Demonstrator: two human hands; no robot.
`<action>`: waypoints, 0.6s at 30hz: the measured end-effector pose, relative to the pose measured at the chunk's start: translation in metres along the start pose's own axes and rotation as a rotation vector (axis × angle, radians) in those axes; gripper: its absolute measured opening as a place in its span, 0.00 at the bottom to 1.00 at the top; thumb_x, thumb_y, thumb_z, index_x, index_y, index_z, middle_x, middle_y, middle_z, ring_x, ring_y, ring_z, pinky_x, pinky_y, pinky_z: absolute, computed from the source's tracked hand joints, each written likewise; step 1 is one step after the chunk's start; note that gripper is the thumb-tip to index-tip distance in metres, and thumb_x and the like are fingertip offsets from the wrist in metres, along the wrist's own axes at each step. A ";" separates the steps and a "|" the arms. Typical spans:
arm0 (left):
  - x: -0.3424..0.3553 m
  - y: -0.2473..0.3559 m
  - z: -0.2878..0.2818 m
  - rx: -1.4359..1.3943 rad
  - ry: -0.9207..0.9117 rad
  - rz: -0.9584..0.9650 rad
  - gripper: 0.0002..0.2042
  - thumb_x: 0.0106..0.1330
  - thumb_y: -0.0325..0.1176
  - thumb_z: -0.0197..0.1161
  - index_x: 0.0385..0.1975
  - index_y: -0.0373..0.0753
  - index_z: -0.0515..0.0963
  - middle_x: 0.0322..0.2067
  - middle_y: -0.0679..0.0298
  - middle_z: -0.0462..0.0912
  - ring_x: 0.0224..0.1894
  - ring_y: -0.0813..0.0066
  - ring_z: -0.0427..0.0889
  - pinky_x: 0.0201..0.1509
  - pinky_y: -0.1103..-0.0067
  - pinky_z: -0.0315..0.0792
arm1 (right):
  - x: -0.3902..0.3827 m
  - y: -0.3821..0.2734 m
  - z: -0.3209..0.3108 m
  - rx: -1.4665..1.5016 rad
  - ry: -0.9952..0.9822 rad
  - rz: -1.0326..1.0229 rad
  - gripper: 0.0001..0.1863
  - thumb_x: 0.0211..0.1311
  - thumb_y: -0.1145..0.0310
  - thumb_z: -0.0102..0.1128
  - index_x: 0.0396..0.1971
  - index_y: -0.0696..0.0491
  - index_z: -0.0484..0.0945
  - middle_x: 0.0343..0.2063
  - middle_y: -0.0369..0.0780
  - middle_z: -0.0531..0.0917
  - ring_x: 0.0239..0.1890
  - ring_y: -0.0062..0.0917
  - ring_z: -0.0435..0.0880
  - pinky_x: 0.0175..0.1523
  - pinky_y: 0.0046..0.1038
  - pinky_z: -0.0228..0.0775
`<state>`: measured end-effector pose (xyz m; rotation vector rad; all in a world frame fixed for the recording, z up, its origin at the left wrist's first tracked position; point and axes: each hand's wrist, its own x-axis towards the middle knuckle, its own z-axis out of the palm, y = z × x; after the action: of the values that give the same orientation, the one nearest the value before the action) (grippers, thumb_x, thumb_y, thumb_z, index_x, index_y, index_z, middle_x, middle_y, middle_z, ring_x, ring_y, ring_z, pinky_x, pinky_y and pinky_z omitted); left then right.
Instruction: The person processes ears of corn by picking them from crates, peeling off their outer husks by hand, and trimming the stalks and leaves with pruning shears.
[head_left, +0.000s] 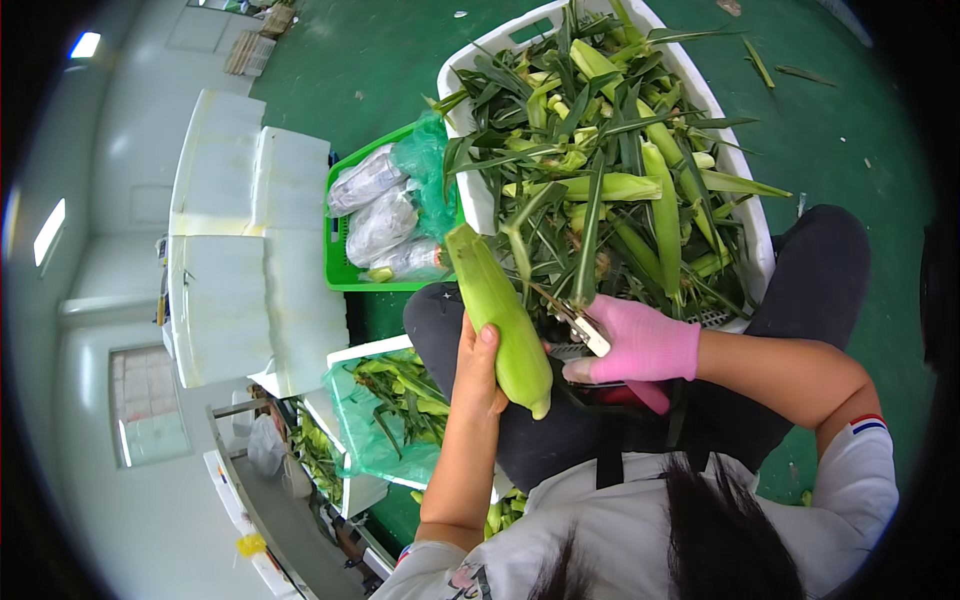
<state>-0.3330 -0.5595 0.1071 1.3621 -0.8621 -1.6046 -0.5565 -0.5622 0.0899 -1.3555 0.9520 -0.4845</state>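
Observation:
My bare left hand is wrapped round a green ear of corn, still in its husk and held upright at a slant over my lap. In a pink glove, my right hand grips a pair of pruning shears. Their metal head points up and left, close beside the ear, and a reddish handle shows below the palm. Whether the blades touch the ear I cannot tell. Just beyond both hands stands a white plastic crate, heaped with corn husks and long leaves.
A green basket with several clear-bagged items stands left of the crate. White foam boxes are stacked further left. Nearer, a box lined with green film holds more leaves. Leaf scraps lie on the green floor at the far right.

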 end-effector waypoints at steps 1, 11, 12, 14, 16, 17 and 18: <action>-0.002 -0.002 0.001 -0.065 -0.042 -0.017 0.40 0.53 0.59 0.68 0.57 0.38 0.61 0.42 0.56 0.74 0.37 0.59 0.81 0.38 0.63 0.81 | 0.005 -0.001 -0.001 0.025 0.014 -0.096 0.31 0.46 0.51 0.70 0.43 0.59 0.75 0.33 0.47 0.82 0.35 0.35 0.82 0.44 0.30 0.72; -0.009 -0.007 -0.019 -0.450 -0.334 -0.157 0.40 0.54 0.61 0.62 0.59 0.36 0.62 0.42 0.56 0.72 0.37 0.65 0.77 0.38 0.66 0.79 | 0.006 -0.025 -0.021 0.943 0.187 0.124 0.12 0.56 0.69 0.60 0.37 0.56 0.72 0.24 0.38 0.76 0.23 0.21 0.76 0.30 0.23 0.72; -0.012 -0.009 -0.022 -0.346 -0.301 -0.104 0.38 0.52 0.54 0.68 0.58 0.36 0.62 0.43 0.56 0.72 0.39 0.65 0.78 0.39 0.67 0.79 | 0.006 -0.027 -0.018 1.048 0.223 0.078 0.12 0.56 0.71 0.60 0.39 0.56 0.71 0.26 0.39 0.77 0.24 0.22 0.76 0.30 0.23 0.72; -0.018 0.003 -0.014 -0.065 -0.266 0.017 0.35 0.49 0.42 0.74 0.55 0.35 0.66 0.45 0.58 0.73 0.44 0.65 0.77 0.46 0.69 0.76 | 0.000 -0.031 -0.023 0.978 0.139 0.086 0.13 0.55 0.74 0.59 0.41 0.55 0.70 0.31 0.41 0.78 0.24 0.22 0.77 0.31 0.25 0.74; -0.021 0.009 -0.012 0.211 -0.183 0.163 0.33 0.48 0.38 0.75 0.54 0.34 0.68 0.46 0.58 0.74 0.46 0.66 0.76 0.49 0.70 0.73 | -0.013 -0.044 -0.026 0.804 0.023 0.031 0.13 0.55 0.74 0.58 0.41 0.55 0.70 0.31 0.42 0.79 0.24 0.22 0.77 0.29 0.25 0.74; -0.022 0.011 -0.009 0.489 -0.105 0.303 0.32 0.47 0.34 0.76 0.52 0.33 0.69 0.47 0.59 0.74 0.48 0.66 0.75 0.52 0.71 0.71 | -0.017 -0.051 -0.025 0.822 0.007 0.017 0.14 0.54 0.72 0.60 0.41 0.55 0.70 0.29 0.43 0.80 0.24 0.21 0.77 0.28 0.24 0.74; -0.023 0.014 -0.002 0.538 -0.049 0.382 0.30 0.44 0.28 0.75 0.50 0.33 0.72 0.47 0.58 0.75 0.50 0.64 0.74 0.55 0.73 0.68 | -0.020 -0.056 -0.026 0.825 0.008 0.026 0.14 0.54 0.72 0.60 0.41 0.55 0.70 0.29 0.43 0.80 0.24 0.21 0.77 0.28 0.24 0.74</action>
<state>-0.3279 -0.5438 0.1285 1.4007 -1.5593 -1.1542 -0.5758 -0.5730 0.1510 -0.5923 0.6536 -0.7569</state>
